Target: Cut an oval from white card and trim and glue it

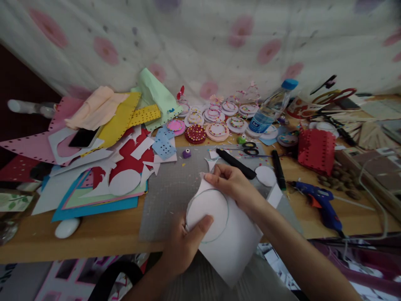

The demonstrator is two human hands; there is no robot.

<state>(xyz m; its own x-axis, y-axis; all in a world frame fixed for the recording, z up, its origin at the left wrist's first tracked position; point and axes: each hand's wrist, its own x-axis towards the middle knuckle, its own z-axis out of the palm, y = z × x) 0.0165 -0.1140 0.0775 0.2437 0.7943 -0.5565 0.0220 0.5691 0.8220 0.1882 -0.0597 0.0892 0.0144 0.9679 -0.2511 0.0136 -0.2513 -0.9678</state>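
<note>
A white paper sheet (233,255) with a circle drawn in a thin greenish line is held over the table's front edge. My left hand (184,244) grips its left side, thumb flat on the circle and fingers hidden underneath. At the top, my right hand (232,184) pinches a narrow strip of the paper beside the circle's edge. The left edge of the circle looks cut or torn along the line. Beyond my right hand lie a thick black stick-shaped tool (236,164), black-handled scissors (249,148) and a white paper disc (265,176).
A grey cutting mat (166,196) lies under my hands. Decorated paper discs (217,130) and a water bottle (269,110) stand behind it. Coloured sheets and scraps (125,163) pile up at left. A blue glue gun (322,200) and a red dotted piece (316,150) are at right.
</note>
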